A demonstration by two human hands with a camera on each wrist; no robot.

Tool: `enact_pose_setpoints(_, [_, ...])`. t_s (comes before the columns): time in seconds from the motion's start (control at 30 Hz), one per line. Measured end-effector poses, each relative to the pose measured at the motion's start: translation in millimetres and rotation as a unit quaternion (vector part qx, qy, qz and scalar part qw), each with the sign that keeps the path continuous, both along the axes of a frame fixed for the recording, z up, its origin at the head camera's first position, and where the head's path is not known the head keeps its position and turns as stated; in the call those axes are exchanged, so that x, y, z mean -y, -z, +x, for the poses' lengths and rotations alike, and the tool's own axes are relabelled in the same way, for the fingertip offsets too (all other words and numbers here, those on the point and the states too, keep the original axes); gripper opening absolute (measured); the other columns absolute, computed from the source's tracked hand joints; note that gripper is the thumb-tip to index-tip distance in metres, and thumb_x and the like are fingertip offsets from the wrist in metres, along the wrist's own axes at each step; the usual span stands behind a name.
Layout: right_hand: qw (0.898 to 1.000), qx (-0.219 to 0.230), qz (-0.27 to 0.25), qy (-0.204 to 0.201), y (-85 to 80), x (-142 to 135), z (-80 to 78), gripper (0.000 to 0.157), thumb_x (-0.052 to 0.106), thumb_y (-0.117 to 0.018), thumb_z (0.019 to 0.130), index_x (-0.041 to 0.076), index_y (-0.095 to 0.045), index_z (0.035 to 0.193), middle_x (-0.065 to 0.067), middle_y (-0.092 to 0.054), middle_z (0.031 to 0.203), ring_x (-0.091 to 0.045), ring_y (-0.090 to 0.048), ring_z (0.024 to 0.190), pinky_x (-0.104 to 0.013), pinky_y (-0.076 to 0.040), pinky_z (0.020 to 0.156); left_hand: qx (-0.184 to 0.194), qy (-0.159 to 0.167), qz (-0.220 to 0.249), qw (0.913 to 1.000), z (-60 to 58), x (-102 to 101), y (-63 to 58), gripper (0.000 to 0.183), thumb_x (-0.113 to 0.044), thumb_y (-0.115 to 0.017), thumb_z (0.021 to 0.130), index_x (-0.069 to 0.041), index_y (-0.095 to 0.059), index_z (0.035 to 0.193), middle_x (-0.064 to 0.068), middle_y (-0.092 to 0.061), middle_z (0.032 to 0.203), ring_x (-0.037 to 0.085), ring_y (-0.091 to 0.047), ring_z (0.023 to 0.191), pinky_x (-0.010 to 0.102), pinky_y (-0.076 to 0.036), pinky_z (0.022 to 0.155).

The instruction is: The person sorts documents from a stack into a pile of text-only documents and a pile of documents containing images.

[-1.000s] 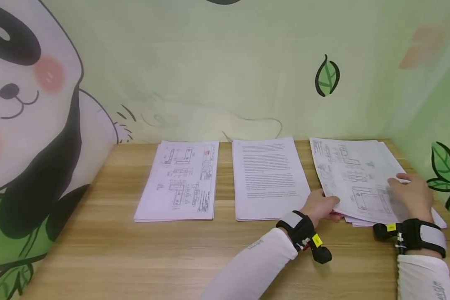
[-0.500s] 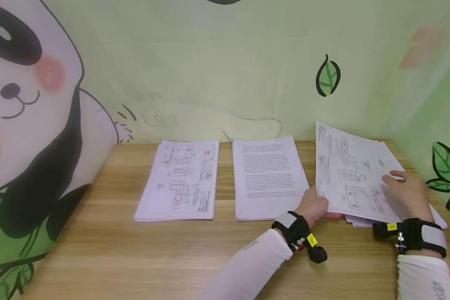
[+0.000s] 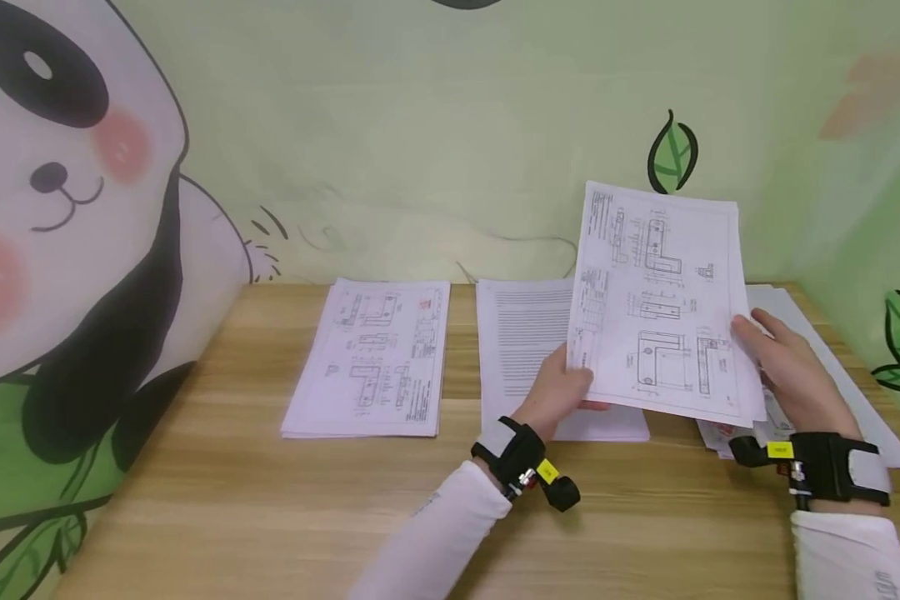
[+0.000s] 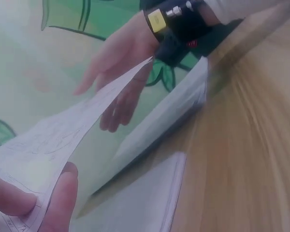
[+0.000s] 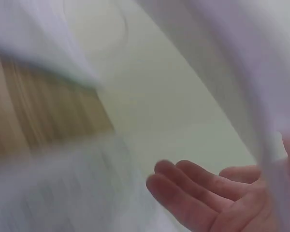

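Observation:
A drawing sheet (image 3: 660, 300) printed with technical part views is raised over the table, tilted up toward the head camera. At its lower left corner, my left hand (image 3: 549, 393) pinches it between thumb and fingers; the left wrist view shows the thumb (image 4: 14, 199) pressing on the printed face. My right hand (image 3: 806, 383) is at the sheet's right edge, thumb in front and fingers behind. Those fingers (image 5: 198, 186) are extended and spread apart, with the blurred paper edge passing between them and the thumb. Beneath, the right-hand paper stack (image 3: 858, 375) is partly hidden.
A stack of text pages (image 3: 521, 358) lies in the middle, partly covered by the raised sheet. Further left is a stack of drawings (image 3: 375, 358). The wooden table (image 3: 270, 508) ends at a printed fabric wall (image 3: 420, 150).
My left hand has lifted the drawing sheet off the right stack and carried it up and leftward. My right hand has shifted slightly left, turning to the sheet's right edge.

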State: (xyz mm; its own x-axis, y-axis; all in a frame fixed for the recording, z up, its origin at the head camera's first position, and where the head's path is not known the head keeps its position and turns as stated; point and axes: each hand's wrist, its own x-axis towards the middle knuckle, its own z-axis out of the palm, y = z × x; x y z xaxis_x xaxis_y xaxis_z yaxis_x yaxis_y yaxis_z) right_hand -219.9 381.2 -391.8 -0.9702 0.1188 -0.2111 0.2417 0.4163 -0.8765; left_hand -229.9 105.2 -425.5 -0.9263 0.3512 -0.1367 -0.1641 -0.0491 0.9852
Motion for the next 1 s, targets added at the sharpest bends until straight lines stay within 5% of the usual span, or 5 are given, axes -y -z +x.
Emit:
enact_pose_setpoints(0.23, [0.997, -0.049, -0.060, -0.012, -3.9, 60.4, -6.8, 0.078, 0.048, -0.056, 0.085, 0.026, -0.016, 0.149, 0.015, -0.059, 0.101, -0.003, -0.065, 0.082, -0.026, -0.057, 0.066, -0.022, -0.022, -0.039, 0.9987, 0.7, 45.6, -2.3, 0.042, -0.008, -0.042, 0.094, -0.030, -0.046, 0.130, -0.003, -0.063, 0.110, 0.015, -0.066, 0.087, 0.034, -0.057, 0.072])
enact_pose_setpoints(0.43, [0.993, -0.076, -0.084, 0.011, 2.2, 107.1, -6.1, 0.078, 0.034, -0.064, 0.086, 0.019, -0.018, 0.147, 0.002, -0.054, 0.115, -0.003, -0.065, 0.084, -0.024, -0.059, 0.068, -0.026, -0.050, -0.037, 0.9977, 1.4, 79.8, -1.6, 0.042, -0.010, -0.044, 0.093, -0.027, -0.043, 0.132, 0.001, -0.061, 0.114, 0.018, -0.063, 0.092, 0.036, -0.055, 0.075])
enact_pose_setpoints(0.67, [0.990, -0.132, -0.049, 0.013, 15.4, 149.1, -6.7, 0.065, 0.024, -0.055, 0.093, 0.014, -0.020, 0.146, -0.017, -0.055, 0.124, -0.007, -0.064, 0.082, -0.020, -0.056, 0.064, -0.030, -0.069, -0.064, 0.9951, 0.1, 123.8, -3.8, 0.045, -0.022, -0.050, 0.094, -0.026, -0.039, 0.137, 0.001, -0.056, 0.128, 0.020, -0.054, 0.112, 0.043, -0.042, 0.101])
enact_pose_setpoints(0.9, [0.987, -0.153, -0.051, 0.000, 25.5, 180.0, -5.6, 0.050, 0.022, -0.048, 0.096, 0.008, -0.029, 0.140, -0.015, -0.056, 0.119, -0.012, -0.060, 0.086, -0.019, -0.052, 0.067, -0.014, -0.071, -0.070, 0.9949, -1.0, 161.6, -12.1, 0.042, -0.028, -0.048, 0.096, -0.025, -0.038, 0.137, 0.007, -0.062, 0.118, 0.020, -0.062, 0.099, 0.030, -0.052, 0.076])
enact_pose_setpoints(1.0, [0.987, -0.152, -0.059, -0.003, 24.7, 194.7, -5.0, 0.049, 0.023, -0.047, 0.097, 0.010, -0.029, 0.141, -0.013, -0.056, 0.119, -0.016, -0.059, 0.088, -0.020, -0.050, 0.069, -0.004, -0.077, -0.070, 0.9945, -1.6, 174.0, -14.1, 0.041, -0.028, -0.046, 0.096, -0.026, -0.038, 0.136, 0.006, -0.061, 0.118, 0.020, -0.061, 0.101, 0.031, -0.050, 0.079])
